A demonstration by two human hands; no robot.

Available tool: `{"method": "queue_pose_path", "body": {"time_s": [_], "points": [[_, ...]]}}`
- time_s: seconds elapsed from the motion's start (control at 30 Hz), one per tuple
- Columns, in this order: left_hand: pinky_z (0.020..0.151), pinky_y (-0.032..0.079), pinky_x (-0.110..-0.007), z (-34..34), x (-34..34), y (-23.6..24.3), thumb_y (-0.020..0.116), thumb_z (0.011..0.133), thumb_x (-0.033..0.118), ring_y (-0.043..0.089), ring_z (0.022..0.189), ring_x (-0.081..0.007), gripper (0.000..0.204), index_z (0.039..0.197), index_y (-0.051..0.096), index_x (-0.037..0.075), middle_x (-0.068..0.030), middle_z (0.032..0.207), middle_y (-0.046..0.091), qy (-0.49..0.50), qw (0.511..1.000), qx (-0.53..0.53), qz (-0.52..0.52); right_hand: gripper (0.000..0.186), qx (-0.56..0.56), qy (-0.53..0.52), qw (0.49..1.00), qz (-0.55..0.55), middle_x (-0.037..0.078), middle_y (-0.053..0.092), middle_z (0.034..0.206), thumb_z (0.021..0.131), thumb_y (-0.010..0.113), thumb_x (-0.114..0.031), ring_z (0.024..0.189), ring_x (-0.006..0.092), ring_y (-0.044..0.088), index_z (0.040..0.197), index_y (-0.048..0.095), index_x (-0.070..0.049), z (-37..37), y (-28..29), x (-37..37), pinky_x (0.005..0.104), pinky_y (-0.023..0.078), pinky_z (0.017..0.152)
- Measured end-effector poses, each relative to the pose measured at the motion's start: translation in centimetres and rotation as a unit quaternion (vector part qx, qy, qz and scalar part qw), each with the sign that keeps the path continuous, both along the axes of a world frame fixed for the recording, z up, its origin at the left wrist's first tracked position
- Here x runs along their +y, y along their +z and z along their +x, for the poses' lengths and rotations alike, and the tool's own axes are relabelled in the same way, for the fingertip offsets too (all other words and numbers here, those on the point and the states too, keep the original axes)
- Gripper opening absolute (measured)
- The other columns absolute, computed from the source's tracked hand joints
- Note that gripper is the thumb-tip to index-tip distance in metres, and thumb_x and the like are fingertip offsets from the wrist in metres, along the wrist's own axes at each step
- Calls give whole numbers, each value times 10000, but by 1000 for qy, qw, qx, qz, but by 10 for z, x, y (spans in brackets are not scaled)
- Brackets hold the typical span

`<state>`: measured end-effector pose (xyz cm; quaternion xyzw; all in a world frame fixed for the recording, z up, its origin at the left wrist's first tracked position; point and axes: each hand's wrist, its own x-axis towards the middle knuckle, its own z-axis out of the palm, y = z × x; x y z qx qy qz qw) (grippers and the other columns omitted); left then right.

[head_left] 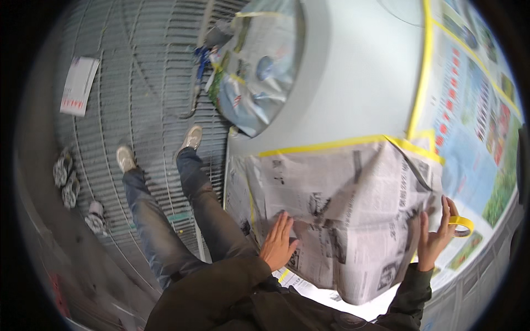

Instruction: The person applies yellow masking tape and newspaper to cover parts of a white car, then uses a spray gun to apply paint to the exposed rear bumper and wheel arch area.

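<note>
A sheet of newspaper [320, 204] covers the near part of a pale grey car body panel [353, 71]. Yellow masking tape [326, 145] runs along its top edge. My left hand [279, 243] lies flat on the sheet's left side, fingers stretched out. At the right edge of the paper is my right hand [436, 234], its fingers raised and partly apart. A roll of yellow masking tape [462, 225] hangs at those fingers; how they grip it is partly hidden. The newspaper is creased and has a fold near its upper right corner.
Coloured printed sheets [469, 110] edged with yellow tape cover the panel's right side. A taped, paper-covered wheel [259, 71] stands at the upper left. Metal grating [138, 99] forms the floor, with a white box [79, 85] on it and shoes [66, 176] at the left.
</note>
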<state>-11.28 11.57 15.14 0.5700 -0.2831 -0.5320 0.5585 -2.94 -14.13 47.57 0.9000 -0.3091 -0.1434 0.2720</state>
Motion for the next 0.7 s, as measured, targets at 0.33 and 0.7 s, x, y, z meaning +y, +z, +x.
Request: {"method": "queue_pose_path", "body": {"time_s": [0.33, 0.7], "points": [[1192, 322, -515, 146, -75, 38, 875, 704, 197, 366, 1457, -357, 918, 1471, 381, 93, -188, 1593, 322, 25, 894, -312, -321, 624, -371, -312, 874, -32, 99, 549, 1276, 849, 748, -166, 960, 186, 475, 1404, 513, -1, -127, 33, 181, 333, 422, 890], [1226, 285, -517, 159, -115, 123, 814, 745, 285, 290, 1510, -260, 984, 1568, 282, 195, -76, 1637, 280, -207, 748, -432, -459, 463, -568, -511, 566, 310, 108, 721, 1123, 817, 792, -15, 1038, 162, 667, 1244, 623, 38, -157, -85, 244, 295, 519, 899]]}}
